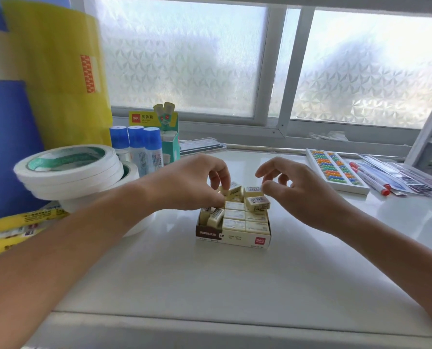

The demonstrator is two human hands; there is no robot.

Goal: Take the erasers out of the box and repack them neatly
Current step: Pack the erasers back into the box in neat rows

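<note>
White table fills the near ground, glossy and bare in front of the box. The box is a low open carton with a brown and cream front panel, and it sits at the middle of the table. Inside it, cream erasers lie flat in tidy rows along the front and right, while those at the box's left end and back stand tilted or piled loosely. Both forearms reach in from the near corners toward the box. The left hand hovers over the box's back left corner, thumb and fingers pinched narrowly on one tilted eraser that is lifted above the rows. The right hand is over the box's back right corner, its fingertips closed on the edge of another eraser; the other fingers curl loosely above. Left of the box stand stacked tape rolls, with yellow packets nearer the table edge. Behind the rolls are blue-capped glue bottles and a glue-stick carton. Right of the box lies a tray of coloured pins, then markers in clear sleeves. Beyond the box, a frosted window spans the back
</note>
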